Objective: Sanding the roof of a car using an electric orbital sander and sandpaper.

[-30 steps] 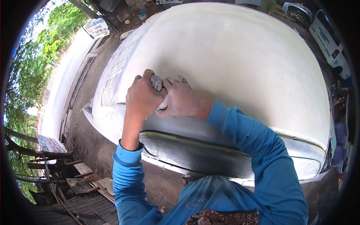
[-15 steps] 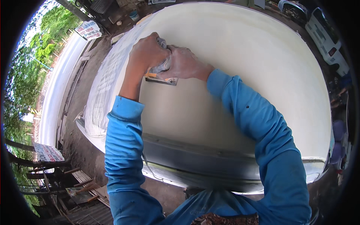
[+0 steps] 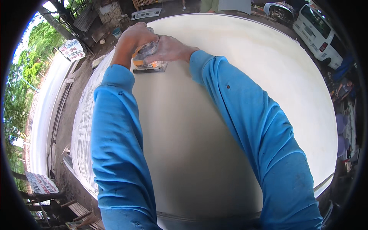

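Note:
Both my hands grip a dusty power sander [image 3: 145, 57] with an orange-yellow and grey body and a flat rectangular pad. My left hand [image 3: 135, 36] wraps its left and upper side. Closed against its right side is my right hand [image 3: 171, 49], next to the left one; the palms hide much of the tool. The sander's pad rests on a broad, cream-coloured vehicle roof [image 3: 184, 126], near its far left part. Both arms, in blue sleeves, stretch forward over the roof.
Clear plastic sheeting [image 3: 82, 130] covers the roof's left side. Beyond lie a dirt strip and a pale road [image 3: 46, 122] with hand-painted signs [image 3: 71, 50]. A white van [image 3: 320, 36] stands at the far right. A bumper [image 3: 146, 13] and a blue bucket [image 3: 117, 32] sit at the back.
My hands have pushed the sander farther away across the roof, toward the far left, with both arms straighter. The view has shifted forward, so more of the far ground shows.

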Available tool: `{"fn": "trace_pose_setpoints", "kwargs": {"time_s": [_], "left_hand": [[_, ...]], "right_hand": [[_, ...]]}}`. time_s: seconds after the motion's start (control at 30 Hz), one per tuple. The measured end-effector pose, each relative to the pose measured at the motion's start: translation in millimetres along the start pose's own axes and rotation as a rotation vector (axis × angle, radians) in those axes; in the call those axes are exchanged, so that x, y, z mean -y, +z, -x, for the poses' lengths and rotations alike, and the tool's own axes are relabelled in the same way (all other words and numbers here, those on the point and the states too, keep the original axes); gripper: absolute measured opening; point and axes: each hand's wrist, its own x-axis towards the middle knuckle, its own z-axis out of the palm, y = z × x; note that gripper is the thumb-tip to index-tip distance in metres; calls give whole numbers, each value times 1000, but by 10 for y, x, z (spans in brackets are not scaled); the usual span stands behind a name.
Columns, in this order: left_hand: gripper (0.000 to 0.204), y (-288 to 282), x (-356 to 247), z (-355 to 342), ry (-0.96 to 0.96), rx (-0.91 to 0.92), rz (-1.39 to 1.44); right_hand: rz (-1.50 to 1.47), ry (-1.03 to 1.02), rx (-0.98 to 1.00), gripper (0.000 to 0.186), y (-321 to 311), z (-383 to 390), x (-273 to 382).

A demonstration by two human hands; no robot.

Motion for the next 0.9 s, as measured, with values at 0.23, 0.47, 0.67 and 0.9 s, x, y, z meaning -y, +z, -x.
{"fn": "trace_pose_setpoints", "kwargs": {"time_s": [0.23, 0.47, 0.67, 0.9], "left_hand": [[34, 46, 676, -177, 288, 119, -256], [55, -379, -97, 1532, -164, -39, 58], [54, -665, -369, 2764, -228, -21, 32], [49, -773, -548, 3964, -258, -154, 44]], "right_hand": [[-42, -31, -29, 70, 42, 7, 420], [-39, -6, -67, 78, 259, 872, 1174], [8, -18, 28, 81, 521, 1620, 1946], [27, -139, 16, 71, 827, 2382, 2600]]}}
